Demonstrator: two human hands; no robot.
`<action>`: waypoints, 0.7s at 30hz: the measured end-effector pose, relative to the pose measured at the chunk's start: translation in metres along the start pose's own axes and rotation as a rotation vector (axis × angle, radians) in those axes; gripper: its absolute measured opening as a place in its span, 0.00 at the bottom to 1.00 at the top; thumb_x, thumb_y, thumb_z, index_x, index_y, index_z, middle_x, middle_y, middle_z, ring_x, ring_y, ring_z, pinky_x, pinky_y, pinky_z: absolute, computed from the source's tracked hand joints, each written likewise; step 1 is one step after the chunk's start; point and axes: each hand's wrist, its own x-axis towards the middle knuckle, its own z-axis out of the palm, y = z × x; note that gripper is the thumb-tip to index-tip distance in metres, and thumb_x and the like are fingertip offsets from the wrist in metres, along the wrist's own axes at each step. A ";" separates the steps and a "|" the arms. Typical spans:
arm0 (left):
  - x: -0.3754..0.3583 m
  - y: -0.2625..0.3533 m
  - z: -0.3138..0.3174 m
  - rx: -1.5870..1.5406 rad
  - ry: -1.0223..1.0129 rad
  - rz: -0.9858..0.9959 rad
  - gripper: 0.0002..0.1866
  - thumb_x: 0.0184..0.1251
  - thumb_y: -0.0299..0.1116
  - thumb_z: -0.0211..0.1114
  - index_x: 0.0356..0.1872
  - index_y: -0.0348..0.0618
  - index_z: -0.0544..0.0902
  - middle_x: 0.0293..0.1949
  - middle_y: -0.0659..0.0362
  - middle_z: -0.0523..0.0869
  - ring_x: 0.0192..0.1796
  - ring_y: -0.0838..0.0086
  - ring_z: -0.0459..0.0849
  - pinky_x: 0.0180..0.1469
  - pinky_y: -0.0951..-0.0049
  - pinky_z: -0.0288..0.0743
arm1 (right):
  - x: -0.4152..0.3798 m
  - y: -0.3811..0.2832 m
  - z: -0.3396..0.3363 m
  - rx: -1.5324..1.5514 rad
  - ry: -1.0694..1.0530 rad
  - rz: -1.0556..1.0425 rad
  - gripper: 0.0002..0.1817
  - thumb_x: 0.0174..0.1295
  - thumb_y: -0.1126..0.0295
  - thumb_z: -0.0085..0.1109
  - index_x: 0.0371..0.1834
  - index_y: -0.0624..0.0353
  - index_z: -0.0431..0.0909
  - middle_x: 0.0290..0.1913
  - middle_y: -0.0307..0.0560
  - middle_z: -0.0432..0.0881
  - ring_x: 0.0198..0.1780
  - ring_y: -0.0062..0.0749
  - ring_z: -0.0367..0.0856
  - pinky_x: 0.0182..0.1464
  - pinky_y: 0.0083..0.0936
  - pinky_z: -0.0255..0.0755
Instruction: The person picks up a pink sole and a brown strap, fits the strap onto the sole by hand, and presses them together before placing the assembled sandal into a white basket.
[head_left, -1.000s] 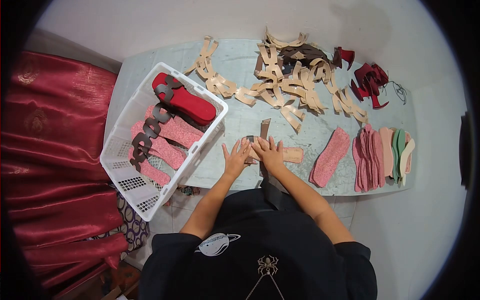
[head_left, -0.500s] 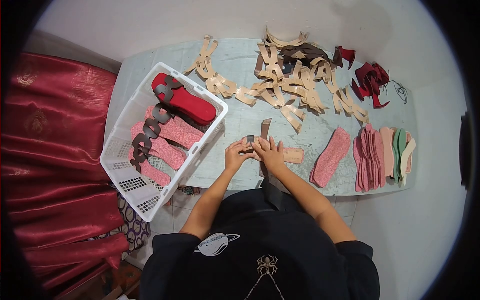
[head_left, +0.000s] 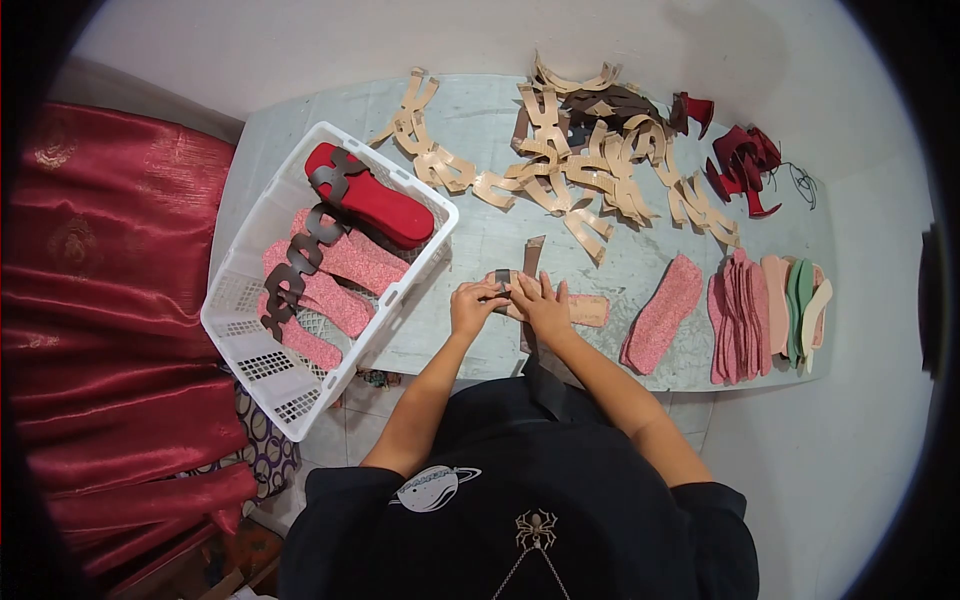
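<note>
A sandal sole [head_left: 590, 311] lies on the table in front of me, tan underside up with a pink edge. A dark brown strap [head_left: 534, 256] crosses beneath its middle, sticking out at the far side and toward my body. Near the sole's left end, a dark strap piece [head_left: 503, 276] rests over the tan face. My left hand [head_left: 474, 308] is closed around that left end, fingers bent beside the dark piece. Flat across the middle of the sole lies my right hand [head_left: 543, 310], fingers spread and pressing; it hides part of the sole and strap.
At left, a white basket [head_left: 330, 385] holds a red sandal [head_left: 385, 205] and pink soles with brown straps. Tan strap pieces [head_left: 545, 160] heap at the back, dark red ones [head_left: 742, 165] at back right. Pink soles [head_left: 665, 312] and a row of stacked soles [head_left: 738, 315] lie right.
My left hand has shifted slightly while its fingers work at the left end of the sole. The right hand stays nearly in place. The camera view has moved a little.
</note>
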 end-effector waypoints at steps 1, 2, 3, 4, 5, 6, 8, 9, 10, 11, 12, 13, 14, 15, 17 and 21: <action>0.000 0.000 0.000 0.006 -0.003 -0.006 0.10 0.33 0.34 0.72 0.22 0.44 0.85 0.32 0.57 0.85 0.40 0.70 0.81 0.45 0.71 0.68 | 0.000 0.000 0.000 0.000 0.000 -0.001 0.31 0.56 0.56 0.48 0.64 0.26 0.50 0.69 0.30 0.49 0.68 0.46 0.49 0.59 0.64 0.43; 0.000 0.000 0.000 0.013 -0.006 -0.013 0.10 0.33 0.34 0.72 0.21 0.43 0.85 0.31 0.57 0.85 0.39 0.70 0.81 0.45 0.71 0.68 | 0.000 0.001 -0.001 -0.016 0.005 -0.007 0.32 0.55 0.55 0.49 0.64 0.26 0.50 0.69 0.30 0.49 0.68 0.46 0.50 0.59 0.64 0.44; 0.000 0.000 0.000 0.014 -0.005 -0.015 0.10 0.33 0.34 0.72 0.21 0.43 0.85 0.31 0.57 0.85 0.39 0.70 0.81 0.45 0.71 0.68 | 0.000 0.002 -0.002 -0.033 0.012 -0.013 0.32 0.55 0.55 0.50 0.64 0.26 0.50 0.69 0.30 0.49 0.68 0.46 0.50 0.59 0.64 0.44; 0.000 0.002 0.000 0.009 0.004 -0.014 0.10 0.33 0.34 0.73 0.21 0.43 0.85 0.31 0.57 0.85 0.38 0.70 0.81 0.44 0.71 0.68 | 0.000 0.002 -0.003 -0.033 0.012 -0.016 0.32 0.55 0.55 0.50 0.64 0.26 0.50 0.69 0.30 0.49 0.68 0.46 0.50 0.59 0.64 0.44; 0.000 0.003 0.000 0.003 0.014 -0.014 0.10 0.33 0.34 0.73 0.21 0.43 0.85 0.31 0.58 0.85 0.37 0.70 0.81 0.44 0.71 0.68 | -0.001 0.003 -0.004 -0.003 0.005 -0.017 0.33 0.54 0.55 0.52 0.64 0.25 0.50 0.69 0.30 0.49 0.67 0.46 0.50 0.59 0.64 0.44; 0.000 0.002 0.000 0.004 0.015 -0.014 0.10 0.33 0.34 0.73 0.21 0.43 0.85 0.31 0.58 0.85 0.37 0.70 0.81 0.44 0.71 0.68 | -0.001 0.004 -0.006 0.026 -0.002 -0.019 0.34 0.52 0.54 0.53 0.64 0.25 0.50 0.69 0.29 0.49 0.67 0.46 0.50 0.59 0.64 0.44; 0.000 0.000 0.001 -0.010 0.025 -0.009 0.10 0.32 0.33 0.73 0.21 0.43 0.85 0.31 0.57 0.85 0.36 0.70 0.81 0.44 0.71 0.68 | -0.002 0.005 -0.008 0.045 -0.006 -0.022 0.35 0.51 0.54 0.54 0.64 0.26 0.51 0.68 0.29 0.49 0.67 0.46 0.51 0.59 0.64 0.45; 0.000 0.001 0.001 -0.010 0.023 -0.008 0.10 0.32 0.33 0.73 0.21 0.43 0.85 0.31 0.57 0.85 0.36 0.70 0.81 0.44 0.71 0.68 | -0.003 0.006 -0.008 0.065 -0.011 -0.022 0.36 0.50 0.53 0.55 0.64 0.27 0.51 0.68 0.28 0.49 0.67 0.46 0.51 0.59 0.64 0.46; 0.000 0.001 0.001 -0.020 0.027 -0.014 0.11 0.31 0.33 0.73 0.20 0.42 0.84 0.30 0.57 0.85 0.36 0.70 0.81 0.44 0.71 0.68 | -0.004 0.006 -0.007 0.065 -0.011 -0.020 0.36 0.50 0.53 0.55 0.64 0.27 0.51 0.68 0.28 0.49 0.67 0.46 0.51 0.59 0.64 0.46; 0.000 0.002 0.001 -0.030 0.031 -0.020 0.11 0.31 0.33 0.74 0.19 0.41 0.84 0.30 0.57 0.85 0.35 0.70 0.81 0.44 0.71 0.68 | -0.004 0.006 -0.006 0.066 0.015 -0.018 0.38 0.49 0.52 0.56 0.65 0.28 0.50 0.68 0.27 0.49 0.67 0.46 0.51 0.58 0.64 0.47; 0.000 0.001 0.001 -0.030 0.031 -0.020 0.11 0.31 0.33 0.74 0.19 0.41 0.84 0.30 0.57 0.85 0.35 0.70 0.81 0.44 0.71 0.68 | -0.004 0.006 -0.006 0.066 0.042 -0.018 0.39 0.48 0.52 0.56 0.65 0.30 0.49 0.68 0.27 0.50 0.67 0.46 0.52 0.58 0.64 0.48; 0.000 0.001 0.002 -0.027 0.041 -0.026 0.12 0.30 0.33 0.74 0.19 0.40 0.83 0.30 0.57 0.85 0.35 0.70 0.81 0.44 0.71 0.68 | -0.004 0.006 -0.007 0.066 0.042 -0.019 0.39 0.48 0.52 0.56 0.65 0.30 0.49 0.68 0.27 0.50 0.67 0.46 0.52 0.58 0.64 0.48; 0.000 0.000 0.002 -0.023 0.052 -0.033 0.12 0.29 0.33 0.74 0.18 0.39 0.82 0.30 0.57 0.85 0.35 0.70 0.81 0.43 0.71 0.68 | -0.004 0.007 -0.008 0.074 0.028 -0.015 0.40 0.48 0.51 0.56 0.66 0.30 0.48 0.68 0.26 0.49 0.66 0.46 0.52 0.58 0.64 0.49; 0.000 0.001 0.002 -0.022 0.054 -0.033 0.12 0.29 0.33 0.74 0.18 0.39 0.82 0.30 0.57 0.85 0.35 0.70 0.81 0.43 0.71 0.68 | -0.003 0.007 -0.008 0.082 0.014 -0.012 0.42 0.47 0.50 0.57 0.66 0.31 0.47 0.68 0.26 0.49 0.66 0.46 0.52 0.57 0.64 0.50; 0.001 0.001 0.001 -0.004 0.044 -0.012 0.13 0.29 0.33 0.75 0.18 0.39 0.81 0.30 0.58 0.85 0.35 0.70 0.81 0.43 0.71 0.68 | -0.004 0.007 -0.008 0.073 0.023 -0.015 0.42 0.46 0.50 0.57 0.66 0.31 0.46 0.68 0.26 0.49 0.66 0.46 0.53 0.57 0.64 0.50; 0.002 0.002 -0.001 0.029 0.024 -0.025 0.13 0.29 0.33 0.75 0.19 0.40 0.81 0.31 0.58 0.85 0.36 0.69 0.81 0.43 0.71 0.68 | -0.004 0.007 -0.008 0.051 0.026 -0.014 0.43 0.46 0.50 0.57 0.67 0.30 0.45 0.68 0.26 0.49 0.66 0.46 0.53 0.57 0.63 0.50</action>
